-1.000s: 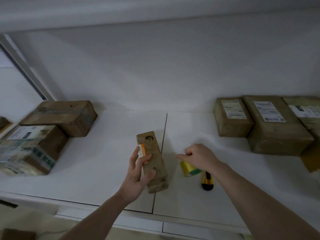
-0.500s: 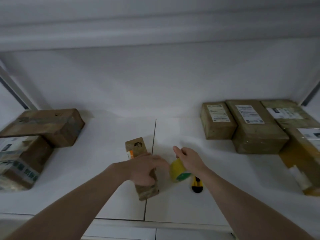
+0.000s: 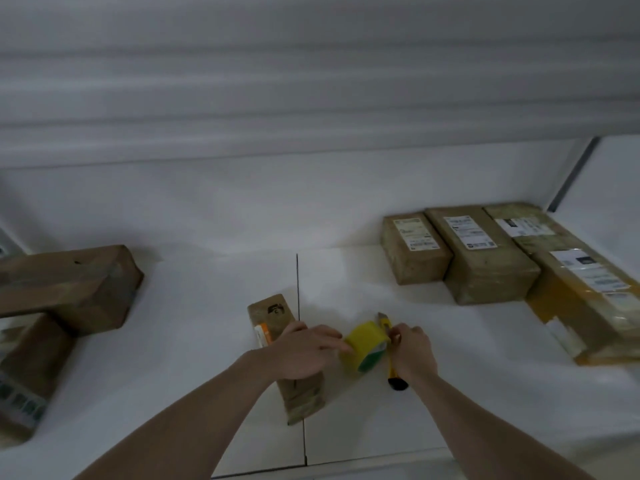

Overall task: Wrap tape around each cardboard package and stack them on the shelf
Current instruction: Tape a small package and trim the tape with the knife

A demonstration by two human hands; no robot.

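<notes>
Left hand (image 3: 304, 351) now resting over slim box (image 3: 285, 355) mid-shelf, fingertips reaching to tape roll (image 3: 365, 346); right hand (image 3: 412, 351) gripping roll's far side, lifted off shelf (image 3: 173, 375) since a second ago, when left was only holding box. Suggesting tape end about to be pulled and stuck down, wrapping just beginning; yellow knife (image 3: 393, 372) lying under right hand. Showing orange-and-white sticker on box, white shipping labels on parcels (image 3: 460, 251) at right, printing too blurred for reading; more parcels (image 3: 65, 285) stacked at left.
</notes>
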